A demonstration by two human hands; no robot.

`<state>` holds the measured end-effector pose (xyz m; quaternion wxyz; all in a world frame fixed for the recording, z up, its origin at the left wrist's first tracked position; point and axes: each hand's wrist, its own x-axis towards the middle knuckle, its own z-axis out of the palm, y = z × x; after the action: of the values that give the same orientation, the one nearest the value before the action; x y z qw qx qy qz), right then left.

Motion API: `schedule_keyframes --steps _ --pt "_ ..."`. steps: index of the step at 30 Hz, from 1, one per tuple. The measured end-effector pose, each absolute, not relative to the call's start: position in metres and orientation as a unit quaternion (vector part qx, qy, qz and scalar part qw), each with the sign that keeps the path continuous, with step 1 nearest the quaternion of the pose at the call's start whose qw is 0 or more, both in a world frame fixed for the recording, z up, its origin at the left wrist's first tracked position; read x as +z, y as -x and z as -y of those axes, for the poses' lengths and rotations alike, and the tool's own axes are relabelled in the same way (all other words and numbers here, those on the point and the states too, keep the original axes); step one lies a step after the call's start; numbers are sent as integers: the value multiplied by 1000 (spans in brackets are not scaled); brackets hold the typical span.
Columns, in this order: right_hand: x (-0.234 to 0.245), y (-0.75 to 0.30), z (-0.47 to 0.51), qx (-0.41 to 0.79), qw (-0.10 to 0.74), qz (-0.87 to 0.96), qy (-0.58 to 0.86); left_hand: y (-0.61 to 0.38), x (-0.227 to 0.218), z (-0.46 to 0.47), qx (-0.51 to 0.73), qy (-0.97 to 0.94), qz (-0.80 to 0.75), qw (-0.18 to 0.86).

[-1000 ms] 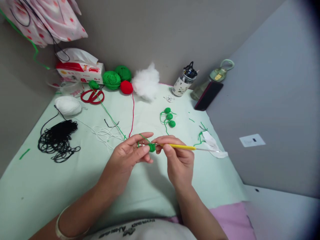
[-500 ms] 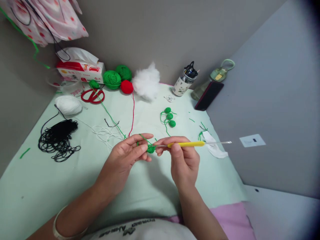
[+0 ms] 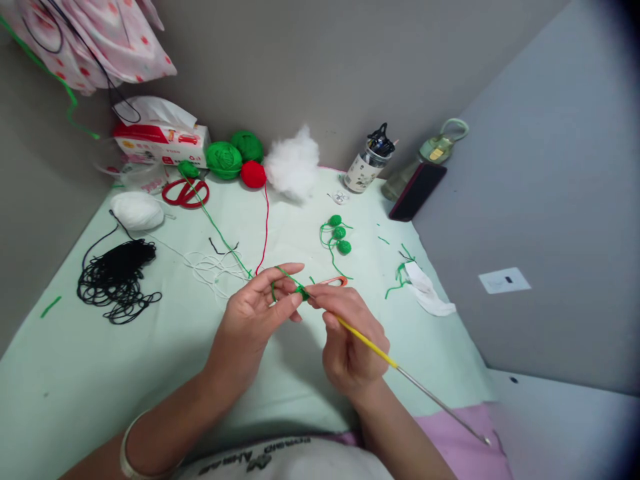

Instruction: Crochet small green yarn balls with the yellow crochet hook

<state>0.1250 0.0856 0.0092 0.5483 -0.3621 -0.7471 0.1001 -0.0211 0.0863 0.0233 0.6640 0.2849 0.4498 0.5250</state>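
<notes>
My left hand pinches a small green crochet piece, with green yarn looped over its fingers and running back to a small green ball. Between the thumb and fingers of my right hand is a yellow-handled crochet hook. Its near metal end slants down to the right; the other tip meets the green piece, partly hidden by fingers. An orange stitch marker shows just behind my right fingers. Beyond the hands lie three small green crocheted balls with yarn tails.
Red scissors, larger green yarn balls, a red yarn ball and white stuffing line the back. Black cord and white yarn lie left. A pen jar, phone and bottle stand back right.
My right hand has turned and dropped slightly, swinging the hook from nearly level to a steep slant, its free end now low at the right. The orange stitch marker has come into view.
</notes>
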Motion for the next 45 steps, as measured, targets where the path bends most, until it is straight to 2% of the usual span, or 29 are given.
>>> schedule_keyframes --steps 3,7,9,13,16,18,23,28,33,36,40,42,45 --pt "1 -125 -83 49 514 766 382 20 24 -85 509 -270 -443 687" --pt "-3 -126 -83 -11 488 785 381 24 28 -88 457 -183 -388 779" --pt "2 -128 -85 57 510 771 378 29 30 -92 450 -152 -371 798" --pt "16 -128 -90 289 606 625 398 36 32 -96 468 -177 -365 785" --pt "19 -124 -93 396 613 570 379 35 33 -95 472 -211 -360 777" --pt "18 -123 -94 418 605 560 381 34 33 -95 480 -220 -369 765" --pt "19 -126 -91 377 608 563 413 38 32 -97 484 -236 -398 742" --pt "23 -128 -92 430 616 518 409 38 31 -96 485 -247 -404 736" --pt "19 -123 -96 440 587 548 402 32 30 -93 474 -269 -383 746" --pt "14 -120 -94 398 588 575 407 29 30 -91 490 -260 -401 729" --pt "7 -121 -89 204 553 703 399 27 31 -92 496 -215 -393 744" --pt "7 -124 -89 144 532 738 390 28 29 -94 476 -177 -372 777" --pt "12 -129 -92 227 578 671 406 32 26 -99 470 -131 -358 796"
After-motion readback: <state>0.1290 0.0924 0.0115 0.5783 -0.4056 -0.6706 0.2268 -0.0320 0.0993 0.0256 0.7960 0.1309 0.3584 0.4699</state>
